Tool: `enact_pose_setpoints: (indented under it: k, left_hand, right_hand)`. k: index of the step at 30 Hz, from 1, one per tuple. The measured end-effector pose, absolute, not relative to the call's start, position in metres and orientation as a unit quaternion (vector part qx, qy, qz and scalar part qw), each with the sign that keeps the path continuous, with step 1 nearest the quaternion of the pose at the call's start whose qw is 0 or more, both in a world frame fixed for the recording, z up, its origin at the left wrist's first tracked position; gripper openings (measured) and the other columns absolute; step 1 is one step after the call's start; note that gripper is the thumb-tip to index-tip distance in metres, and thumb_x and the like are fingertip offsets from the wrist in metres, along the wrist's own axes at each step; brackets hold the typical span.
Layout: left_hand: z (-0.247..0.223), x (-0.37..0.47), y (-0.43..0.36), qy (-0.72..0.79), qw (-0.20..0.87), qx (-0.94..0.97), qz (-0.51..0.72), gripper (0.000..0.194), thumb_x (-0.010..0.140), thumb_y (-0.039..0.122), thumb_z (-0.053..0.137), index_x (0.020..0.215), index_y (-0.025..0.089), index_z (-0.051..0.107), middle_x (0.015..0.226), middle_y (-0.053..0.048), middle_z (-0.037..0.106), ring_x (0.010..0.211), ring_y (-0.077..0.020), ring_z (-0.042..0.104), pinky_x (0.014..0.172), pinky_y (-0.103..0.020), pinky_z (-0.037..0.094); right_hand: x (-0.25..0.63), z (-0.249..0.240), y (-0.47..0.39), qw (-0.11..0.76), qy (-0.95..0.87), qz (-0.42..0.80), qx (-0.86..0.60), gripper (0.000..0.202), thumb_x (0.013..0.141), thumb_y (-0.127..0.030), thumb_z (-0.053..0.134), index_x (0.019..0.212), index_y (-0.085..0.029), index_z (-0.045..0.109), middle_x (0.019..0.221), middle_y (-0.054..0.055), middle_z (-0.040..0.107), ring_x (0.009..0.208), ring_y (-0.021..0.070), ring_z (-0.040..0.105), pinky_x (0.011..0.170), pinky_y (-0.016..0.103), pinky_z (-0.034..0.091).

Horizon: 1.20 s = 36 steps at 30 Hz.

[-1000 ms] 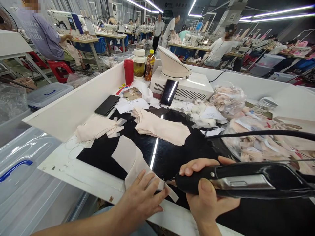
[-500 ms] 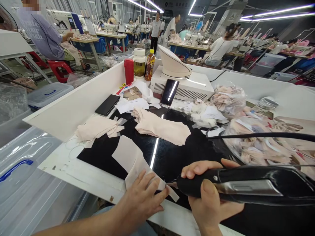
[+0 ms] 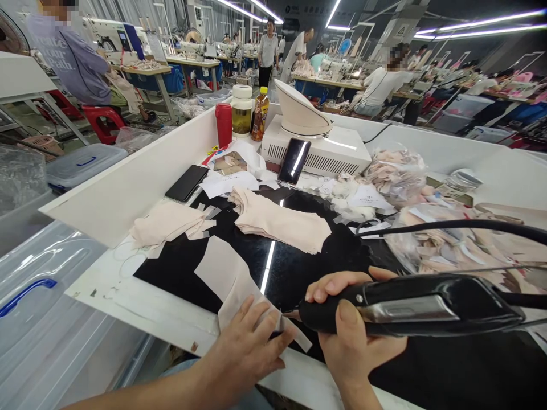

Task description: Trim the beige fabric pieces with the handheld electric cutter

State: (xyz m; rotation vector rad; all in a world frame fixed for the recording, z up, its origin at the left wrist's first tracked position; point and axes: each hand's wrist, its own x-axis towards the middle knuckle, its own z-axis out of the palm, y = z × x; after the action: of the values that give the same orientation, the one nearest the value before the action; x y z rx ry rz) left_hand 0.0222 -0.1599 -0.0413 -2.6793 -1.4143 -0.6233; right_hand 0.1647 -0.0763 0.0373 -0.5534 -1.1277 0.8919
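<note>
My left hand (image 3: 243,347) lies spread on a pale pink fabric piece (image 3: 239,279), pressing it against the black glass top near the front edge. My right hand (image 3: 346,341) is wrapped round a black corded hand tool (image 3: 401,307) with a silver panel on its side. Its narrow metal tip points left and meets the edge of the fabric by my left fingertips. I cannot tell how firmly it touches. Beyond lies a stack of pale pink fabric pieces (image 3: 282,219), with a smaller fabric pile (image 3: 168,222) to its left.
Two phones, one flat (image 3: 187,183) and one propped (image 3: 294,160), are on the table. Behind stand a red flask (image 3: 223,125), a jar (image 3: 241,114), a bottle (image 3: 259,117) and a white vented box (image 3: 316,149). Bagged fabric scraps (image 3: 448,239) and a black cable (image 3: 461,225) occupy the right.
My right hand and the tool have moved slightly left and up, and the tip has slid along the fabric edge. My left hand and the fabric stay almost where they were.
</note>
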Motion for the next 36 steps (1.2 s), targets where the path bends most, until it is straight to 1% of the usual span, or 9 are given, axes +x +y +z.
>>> enact_pose_setpoints:
  k: [4, 9, 13, 16, 19, 23, 26, 29, 36]
  left_hand:
    - [-0.036, 0.019, -0.158, -0.457, 0.013, -0.863, -0.215, 0.061, 0.087, 0.041, 0.087, 0.138, 0.02, 0.059, 0.124, -0.009, 0.067, 0.118, -0.0289, 0.064, 0.112, -0.054, 0.051]
    - [-0.017, 0.01, -0.156, -0.467, -0.009, -0.86, -0.207, 0.053, 0.096, 0.038, 0.077, 0.14, 0.017, 0.056, 0.128, -0.012, 0.064, 0.124, -0.027, 0.063, 0.115, -0.047, 0.05]
    - [-0.009, 0.005, -0.154, -0.489, -0.009, -0.845, -0.219, 0.033, 0.107, 0.037, 0.061, 0.126, 0.011, 0.061, 0.125, -0.014, 0.065, 0.119, -0.0257, 0.065, 0.109, -0.039, 0.055]
    - [-0.011, 0.003, -0.151, -0.491, 0.003, -0.843, -0.218, 0.037, 0.112, 0.035, 0.047, 0.134, 0.007, 0.058, 0.123, -0.015, 0.067, 0.116, -0.0256, 0.066, 0.103, -0.038, 0.058]
    - [-0.016, 0.002, -0.149, -0.488, 0.007, -0.847, -0.208, 0.04, 0.112, 0.033, 0.049, 0.14, 0.005, 0.055, 0.122, -0.015, 0.069, 0.114, -0.0262, 0.067, 0.102, -0.039, 0.057]
    - [-0.021, 0.001, -0.149, -0.478, 0.026, -0.855, -0.201, 0.036, 0.109, 0.031, 0.056, 0.135, 0.006, 0.06, 0.122, -0.013, 0.071, 0.116, -0.0243, 0.066, 0.105, -0.038, 0.055]
    - [-0.022, -0.001, -0.149, -0.456, 0.048, -0.865, -0.202, 0.03, 0.112, 0.027, 0.048, 0.131, 0.008, 0.063, 0.122, -0.012, 0.072, 0.117, -0.0217, 0.066, 0.107, -0.037, 0.055]
    - [-0.022, -0.005, -0.148, -0.43, 0.068, -0.876, -0.208, 0.033, 0.114, 0.023, 0.041, 0.126, 0.005, 0.065, 0.12, -0.013, 0.073, 0.115, -0.0217, 0.068, 0.106, -0.036, 0.056]
    - [-0.02, -0.016, -0.149, -0.41, 0.063, -0.889, -0.194, 0.032, 0.113, 0.023, 0.044, 0.129, 0.003, 0.063, 0.122, -0.015, 0.072, 0.118, -0.0248, 0.069, 0.104, -0.038, 0.059]
  right_hand:
    - [0.165, 0.037, -0.077, 0.715, -0.508, 0.408, -0.253, 0.043, 0.091, -0.013, 0.073, 0.13, -0.026, 0.059, 0.087, -0.002, 0.067, 0.069, 0.0156, 0.064, 0.06, 0.033, 0.06]
    - [0.166, 0.035, -0.079, 0.722, -0.505, 0.402, -0.251, 0.044, 0.089, -0.017, 0.076, 0.129, -0.026, 0.059, 0.086, -0.002, 0.067, 0.068, 0.0157, 0.064, 0.059, 0.033, 0.059]
    - [0.167, 0.033, -0.08, 0.725, -0.507, 0.397, -0.247, 0.045, 0.089, -0.02, 0.077, 0.13, -0.026, 0.058, 0.087, -0.002, 0.066, 0.069, 0.0158, 0.064, 0.059, 0.033, 0.059]
    - [0.167, 0.032, -0.081, 0.726, -0.504, 0.396, -0.249, 0.045, 0.089, -0.02, 0.077, 0.13, -0.025, 0.059, 0.087, -0.001, 0.066, 0.069, 0.0162, 0.063, 0.06, 0.034, 0.059]
    - [0.168, 0.032, -0.083, 0.725, -0.505, 0.398, -0.246, 0.045, 0.089, -0.019, 0.076, 0.13, -0.025, 0.059, 0.088, -0.001, 0.065, 0.069, 0.0166, 0.063, 0.062, 0.035, 0.059]
    - [0.169, 0.03, -0.085, 0.723, -0.508, 0.399, -0.245, 0.046, 0.089, -0.017, 0.075, 0.13, -0.026, 0.059, 0.088, 0.0, 0.065, 0.07, 0.0179, 0.062, 0.062, 0.037, 0.059]
    - [0.17, 0.029, -0.086, 0.719, -0.513, 0.397, -0.251, 0.046, 0.088, -0.019, 0.076, 0.13, -0.027, 0.059, 0.088, -0.001, 0.066, 0.068, 0.0184, 0.062, 0.061, 0.038, 0.06]
    - [0.17, 0.027, -0.086, 0.715, -0.515, 0.396, -0.257, 0.047, 0.088, -0.02, 0.077, 0.131, -0.028, 0.059, 0.088, -0.001, 0.066, 0.068, 0.0182, 0.063, 0.061, 0.039, 0.06]
    - [0.166, 0.026, -0.088, 0.717, -0.515, 0.397, -0.252, 0.048, 0.089, -0.022, 0.077, 0.131, -0.027, 0.056, 0.086, -0.001, 0.066, 0.068, 0.018, 0.062, 0.06, 0.036, 0.06]
